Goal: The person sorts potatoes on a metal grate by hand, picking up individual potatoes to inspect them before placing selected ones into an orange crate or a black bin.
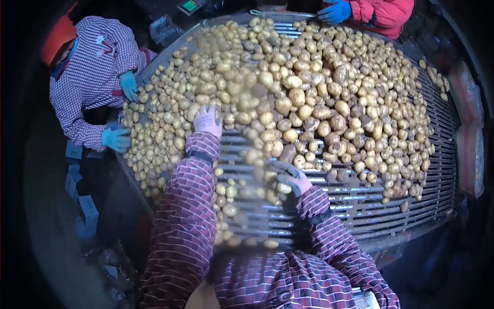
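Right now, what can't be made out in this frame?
- Right hand: head view, its back faces the camera, hiding what its grip holds.
- Left hand: fingers buried among potatoes; grip unclear.
- Nearest potatoes: motion-blurred.
- Person in red jacket: cut by top edge.

Both arms forward, left hand (207, 121) beyond right hand (290, 177), palms down.

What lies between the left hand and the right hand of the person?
In the head view, loose potatoes, some blurred, lie on the slatted belt between the left hand and the right hand.
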Tool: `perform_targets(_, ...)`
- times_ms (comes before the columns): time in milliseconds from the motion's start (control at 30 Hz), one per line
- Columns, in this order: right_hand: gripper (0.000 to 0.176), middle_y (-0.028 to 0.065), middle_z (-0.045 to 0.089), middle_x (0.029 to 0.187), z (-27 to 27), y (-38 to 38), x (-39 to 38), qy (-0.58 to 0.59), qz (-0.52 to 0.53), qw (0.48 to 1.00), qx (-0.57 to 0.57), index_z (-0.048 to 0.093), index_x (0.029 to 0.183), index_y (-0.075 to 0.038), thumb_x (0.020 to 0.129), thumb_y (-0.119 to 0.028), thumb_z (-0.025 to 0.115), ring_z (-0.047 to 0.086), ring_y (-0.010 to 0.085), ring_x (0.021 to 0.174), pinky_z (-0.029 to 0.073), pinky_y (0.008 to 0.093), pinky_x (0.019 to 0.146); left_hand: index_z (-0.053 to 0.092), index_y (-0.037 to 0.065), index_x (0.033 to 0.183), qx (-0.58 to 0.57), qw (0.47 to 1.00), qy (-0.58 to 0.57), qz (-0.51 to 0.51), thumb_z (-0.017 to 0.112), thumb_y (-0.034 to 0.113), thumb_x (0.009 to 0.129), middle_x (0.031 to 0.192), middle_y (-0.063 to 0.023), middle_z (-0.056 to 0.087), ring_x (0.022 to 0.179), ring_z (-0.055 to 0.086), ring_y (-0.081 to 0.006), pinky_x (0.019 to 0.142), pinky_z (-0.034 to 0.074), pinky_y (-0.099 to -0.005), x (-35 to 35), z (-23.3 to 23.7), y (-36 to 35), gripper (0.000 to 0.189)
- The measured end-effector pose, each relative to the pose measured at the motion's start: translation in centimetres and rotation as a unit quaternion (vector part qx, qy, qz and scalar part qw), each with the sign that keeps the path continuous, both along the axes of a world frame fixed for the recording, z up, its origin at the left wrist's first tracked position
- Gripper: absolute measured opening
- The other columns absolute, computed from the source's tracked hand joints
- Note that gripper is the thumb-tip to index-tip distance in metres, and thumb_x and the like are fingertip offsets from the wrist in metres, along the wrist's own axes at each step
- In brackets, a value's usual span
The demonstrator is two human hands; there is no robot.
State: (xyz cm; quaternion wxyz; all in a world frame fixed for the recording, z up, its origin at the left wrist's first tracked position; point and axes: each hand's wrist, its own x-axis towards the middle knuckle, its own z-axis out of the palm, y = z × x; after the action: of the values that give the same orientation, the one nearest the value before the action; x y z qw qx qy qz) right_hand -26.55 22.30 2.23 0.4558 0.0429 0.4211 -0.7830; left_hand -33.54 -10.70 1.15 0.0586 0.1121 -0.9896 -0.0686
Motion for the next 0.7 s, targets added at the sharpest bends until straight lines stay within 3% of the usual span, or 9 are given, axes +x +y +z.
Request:
perform_targets(133,0.042,0.0123,0.062,0.109,0.3,1.7,0.8,-0.044,-0.055,0.998,0.006,0.045,0.130,0.002,0.092,-0.012,0.056,0.065,0.0201,0.078,0.055,0.0288,0.056,0.056,0.012,0.118,0.102,0.995,0.004,-0.012,0.073,0.015,0.071,0.116,-0.0122,0.055,0.105,0.054,-0.0331,0.091,0.044,-0.0445,5.6,0.8,2.5,0.050)
perform_targets(233,0.024,0.0074,0.067,0.100,0.2,2.4,2.0,0.149,-0.009,0.975,0.166,0.067,0.108,-0.004,0.086,-0.015,0.064,0.063,0.0157,0.091,0.049,0.0270,0.083,0.056,0.006,0.120,0.356,0.933,0.058,-0.001,0.073,0.011,0.073,0.118,-0.0131,0.058,0.108,0.056,-0.0280,0.095,0.044,-0.0375,11.3,0.6,3.9,0.050)
perform_targets(300,0.024,0.0087,0.067,0.098,3.6,1.9,3.5,0.314,0.075,0.887,0.330,0.070,0.101,-0.009,0.082,-0.024,0.071,0.064,0.0172,0.090,0.050,0.0311,0.083,0.053,0.000,0.122,0.566,0.817,0.103,0.020,0.067,0.005,0.082,0.117,-0.0105,0.059,0.107,0.055,-0.0169,0.093,0.044,-0.0294,14.6,1.5,6.4,0.043)
perform_targets(367,0.041,0.0109,0.061,0.107,4.3,0.8,5.0,0.513,0.162,0.711,0.453,0.062,0.114,-0.013,0.080,-0.033,0.072,0.062,0.0243,0.099,0.051,0.0377,0.084,0.050,0.000,0.126,0.686,0.713,0.079,0.125,0.056,0.022,0.093,0.095,-0.0067,0.062,0.079,0.062,-0.0143,0.064,0.049,-0.0237,18.1,1.1,7.9,0.040)
perform_targets(433,0.052,0.0136,0.053,0.117,5.9,-2.1,5.9,0.517,0.297,0.580,0.555,0.049,0.129,-0.015,0.083,-0.033,0.066,0.058,0.0277,0.105,0.051,0.0392,0.085,0.052,0.000,0.124,0.691,0.710,0.010,0.133,0.046,0.027,0.098,0.096,-0.0104,0.063,0.079,0.062,-0.0167,0.064,0.050,-0.0262,20.8,1.5,9.3,0.038)
perform_targets(467,0.048,0.0143,0.052,0.116,1.7,-3.4,6.9,0.554,0.276,0.530,0.580,0.051,0.125,-0.013,0.081,-0.028,0.065,0.058,0.0275,0.105,0.050,0.0391,0.086,0.052,-0.001,0.123,0.586,0.806,0.059,0.060,0.039,0.019,0.099,0.102,-0.0135,0.062,0.089,0.062,-0.0219,0.077,0.051,-0.0297,22.3,0.5,10.0,0.034)
perform_targets(567,0.043,0.0148,0.054,0.110,1.5,-4.9,6.4,0.553,0.310,0.512,0.579,0.053,0.118,-0.011,0.079,-0.024,0.065,0.059,0.0271,0.105,0.050,0.0401,0.086,0.051,-0.003,0.123,0.586,0.810,0.003,0.012,0.033,0.013,0.099,0.111,-0.0165,0.060,0.100,0.061,-0.0264,0.091,0.048,-0.0333,23.2,4.4,12.3,0.035)
perform_targets(633,0.040,0.0147,0.055,0.108,3.2,-4.2,6.0,0.573,0.301,0.515,0.562,0.053,0.115,-0.011,0.079,-0.022,0.066,0.059,0.0274,0.104,0.050,0.0417,0.085,0.051,-0.002,0.125,0.696,0.709,-0.014,0.109,0.035,0.013,0.098,0.116,-0.0161,0.059,0.106,0.059,-0.0244,0.096,0.045,-0.0336,24.3,4.2,12.3,0.034)
perform_targets(700,0.040,0.0154,0.061,0.110,3.9,-2.3,5.7,0.509,0.197,0.712,0.441,0.060,0.115,-0.008,0.079,-0.022,0.069,0.061,0.0266,0.100,0.050,0.0378,0.087,0.049,-0.001,0.129,0.647,0.755,0.069,0.082,0.042,0.010,0.096,0.121,-0.0121,0.056,0.112,0.053,-0.0190,0.099,0.042,-0.0319,25.3,4.4,12.6,0.035)
